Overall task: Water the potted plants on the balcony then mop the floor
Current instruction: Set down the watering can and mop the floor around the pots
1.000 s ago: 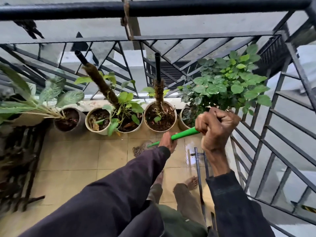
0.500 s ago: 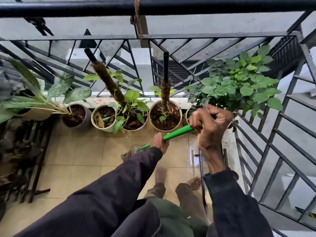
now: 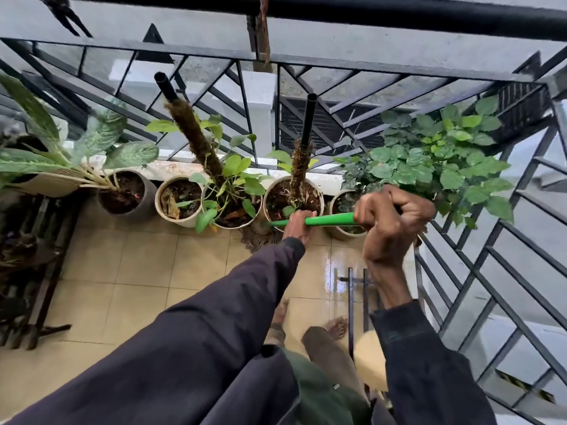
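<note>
Head view: left hand (image 3: 299,223) and right hand (image 3: 389,223) both curl tight round the green mop handle (image 3: 329,219). Mop head (image 3: 259,236) lies just beside the pots (image 3: 321,196).

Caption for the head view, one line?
Left hand and right hand grip a green mop handle over wet tiles beside potted plants.

Black railing (image 3: 399,18) along balcony edge; dark metal rack (image 3: 49,271) at left; beige object (image 3: 369,363), maybe stool, lower right.

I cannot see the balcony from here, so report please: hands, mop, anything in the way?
Both grip the green mop handle: left hand lower, right hand at top. Mop head down at the pots. Wet tiles underfoot.
</note>
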